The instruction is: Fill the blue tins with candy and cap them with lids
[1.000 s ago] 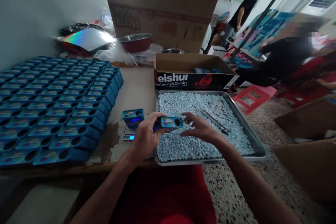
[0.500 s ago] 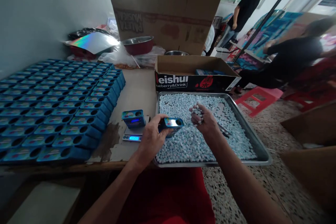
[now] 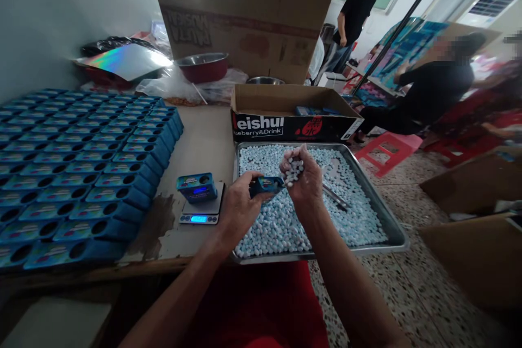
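Note:
My left hand (image 3: 242, 201) grips a small blue box (image 3: 266, 186) above the left part of a metal tray (image 3: 402, 243). Cupped around a heap of small pale candies (image 3: 293, 171), my right hand (image 3: 305, 179) is close beside the box's right end. Pale blue and white candies (image 3: 277, 228) cover most of the tray, and metal tongs (image 3: 335, 197) lie among them. Left of my left hand, another blue box (image 3: 197, 187) stands on a digital scale (image 3: 212, 206) with a lit display.
Rows of blue boxes (image 3: 98, 174) fill the table's left side. Behind the tray stands an open carton (image 3: 261, 129). A red bowl (image 3: 204, 68) and a large cardboard sheet (image 3: 244, 27) are farther back. Two people and a red stool (image 3: 387, 152) are at the right.
My right hand has come left to the box, still cupping candies. The box in my left hand has turned and tilted towards it. The whole view has shifted slightly.

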Demonstrator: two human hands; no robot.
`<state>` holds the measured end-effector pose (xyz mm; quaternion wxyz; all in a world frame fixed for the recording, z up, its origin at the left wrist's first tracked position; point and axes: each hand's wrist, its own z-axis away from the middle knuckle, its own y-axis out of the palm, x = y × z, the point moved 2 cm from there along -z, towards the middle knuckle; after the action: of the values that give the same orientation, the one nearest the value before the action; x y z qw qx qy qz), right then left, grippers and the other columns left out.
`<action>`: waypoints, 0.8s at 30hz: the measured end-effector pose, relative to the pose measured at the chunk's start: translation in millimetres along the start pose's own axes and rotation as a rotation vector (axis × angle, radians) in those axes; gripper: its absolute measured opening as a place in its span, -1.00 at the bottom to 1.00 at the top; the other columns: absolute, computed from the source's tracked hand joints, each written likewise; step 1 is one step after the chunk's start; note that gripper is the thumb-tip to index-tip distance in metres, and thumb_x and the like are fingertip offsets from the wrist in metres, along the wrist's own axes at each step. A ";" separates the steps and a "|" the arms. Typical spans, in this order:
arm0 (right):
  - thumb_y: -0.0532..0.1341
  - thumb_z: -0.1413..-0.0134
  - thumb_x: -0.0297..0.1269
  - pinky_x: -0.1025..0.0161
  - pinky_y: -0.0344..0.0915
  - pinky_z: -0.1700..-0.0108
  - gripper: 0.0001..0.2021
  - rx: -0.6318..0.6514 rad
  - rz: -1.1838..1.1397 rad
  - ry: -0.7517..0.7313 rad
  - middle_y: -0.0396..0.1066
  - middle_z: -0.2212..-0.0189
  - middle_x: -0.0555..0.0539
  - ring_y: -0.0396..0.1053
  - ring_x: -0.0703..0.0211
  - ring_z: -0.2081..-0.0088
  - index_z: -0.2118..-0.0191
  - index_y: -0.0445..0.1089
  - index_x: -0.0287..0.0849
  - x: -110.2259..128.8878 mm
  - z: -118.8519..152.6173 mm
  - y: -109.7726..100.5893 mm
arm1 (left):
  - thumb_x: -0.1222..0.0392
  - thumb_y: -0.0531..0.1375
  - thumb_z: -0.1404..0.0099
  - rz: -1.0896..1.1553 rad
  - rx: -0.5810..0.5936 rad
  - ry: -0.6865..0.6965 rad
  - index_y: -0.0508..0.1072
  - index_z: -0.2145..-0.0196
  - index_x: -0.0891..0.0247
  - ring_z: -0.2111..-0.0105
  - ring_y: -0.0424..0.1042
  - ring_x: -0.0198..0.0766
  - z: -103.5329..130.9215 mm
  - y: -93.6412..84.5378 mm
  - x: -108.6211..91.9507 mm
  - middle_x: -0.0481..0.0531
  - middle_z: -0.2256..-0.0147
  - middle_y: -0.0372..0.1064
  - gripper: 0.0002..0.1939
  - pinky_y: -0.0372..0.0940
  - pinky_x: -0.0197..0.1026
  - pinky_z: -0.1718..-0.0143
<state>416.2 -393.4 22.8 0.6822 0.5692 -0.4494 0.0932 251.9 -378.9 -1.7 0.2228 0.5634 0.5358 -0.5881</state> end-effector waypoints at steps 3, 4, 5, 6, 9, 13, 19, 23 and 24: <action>0.34 -0.19 -0.03 0.40 0.21 0.52 -0.64 -0.060 -0.091 0.021 0.28 0.55 0.13 0.13 0.42 0.60 0.46 0.26 -0.12 -1.6 -5.6 -4.9 | 0.21 0.37 -0.21 -0.023 0.000 0.016 0.46 0.03 0.11 0.13 0.51 -0.15 0.4 0.4 -2.1 -0.02 0.11 0.52 -0.63 0.36 -0.12 0.05; 0.33 -0.20 -0.03 0.40 0.19 0.53 -0.63 -0.085 -0.123 0.034 0.26 0.56 0.14 0.11 0.42 0.61 0.46 0.25 -0.11 -2.2 -6.9 -6.5 | 0.20 0.38 -0.21 -0.026 0.003 0.021 0.46 0.03 0.11 0.12 0.51 -0.15 0.7 0.7 -2.8 -0.02 0.11 0.52 -0.63 0.35 -0.12 0.05; 0.32 -0.22 -0.01 0.39 0.19 0.53 -0.63 -0.105 -0.147 0.051 0.26 0.56 0.14 0.11 0.41 0.61 0.46 0.25 -0.11 -2.8 -7.5 -7.9 | 0.21 0.38 -0.21 -0.026 0.005 0.023 0.46 0.03 0.11 0.11 0.51 -0.14 1.0 1.1 -3.3 -0.01 0.10 0.52 -0.63 0.35 -0.11 0.04; 0.30 -0.23 0.00 0.38 0.19 0.53 -0.63 -0.116 -0.164 0.070 0.27 0.56 0.14 0.12 0.40 0.60 0.45 0.26 -0.11 -3.1 -7.4 -9.1 | 0.21 0.38 -0.20 -0.025 0.003 0.021 0.46 0.03 0.12 0.10 0.51 -0.14 1.2 1.7 -3.6 -0.01 0.09 0.53 -0.63 0.35 -0.11 0.03; 0.26 -0.25 0.04 0.35 0.25 0.48 -0.62 -0.112 -0.199 0.111 0.29 0.55 0.11 0.20 0.35 0.55 0.45 0.30 -0.11 -1.5 -4.1 -10.2 | 0.22 0.37 -0.21 -0.016 -0.001 0.020 0.46 0.04 0.13 0.10 0.51 -0.14 1.2 3.9 -4.1 0.00 0.08 0.52 -0.64 0.35 -0.10 0.01; 0.22 -0.29 0.05 0.34 0.27 0.43 -0.60 -0.077 -0.171 0.107 0.24 0.58 0.10 0.22 0.34 0.53 0.46 0.31 -0.12 3.0 -1.0 -6.5 | 0.22 0.37 -0.22 0.003 -0.017 0.007 0.47 0.05 0.13 0.11 0.51 -0.15 -1.1 6.3 -4.3 0.00 0.09 0.52 -0.65 0.35 -0.10 -0.01; 0.22 -0.28 0.06 0.33 0.22 0.50 -0.58 -0.080 -0.102 0.135 0.10 0.64 0.16 0.09 0.35 0.62 0.48 0.24 -0.10 13.0 -14.6 -24.3 | 0.27 0.36 -0.20 0.161 -0.048 -0.086 0.46 0.02 0.13 0.10 0.51 -0.16 -0.7 7.6 6.8 0.01 0.08 0.52 -0.61 0.36 -0.10 -0.02; 0.21 -0.22 0.12 0.23 0.31 0.46 -0.58 -0.138 0.302 0.111 0.26 0.62 0.08 0.23 0.26 0.59 0.52 0.27 -0.06 23.3 -26.4 -64.2 | 0.33 0.30 -0.24 0.491 -0.049 -0.152 0.41 -0.01 0.15 0.08 0.50 -0.21 1.7 10.2 17.8 0.01 0.07 0.50 -0.61 0.37 -0.14 -0.04; 0.19 -0.21 0.14 0.19 0.36 0.40 -0.60 -0.127 0.488 0.104 0.38 0.56 0.03 0.35 0.21 0.51 0.49 0.34 -0.04 24.6 -26.4 -72.8 | 0.35 0.30 -0.23 0.560 -0.042 -0.182 0.41 0.00 0.18 0.08 0.50 -0.21 1.3 12.1 20.1 0.01 0.09 0.50 -0.62 0.38 -0.15 -0.03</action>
<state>490.3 -404.6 -8.5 0.6962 0.3943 -0.5427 0.2556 256.5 -377.2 -24.7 0.4350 0.6294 0.3495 -0.5408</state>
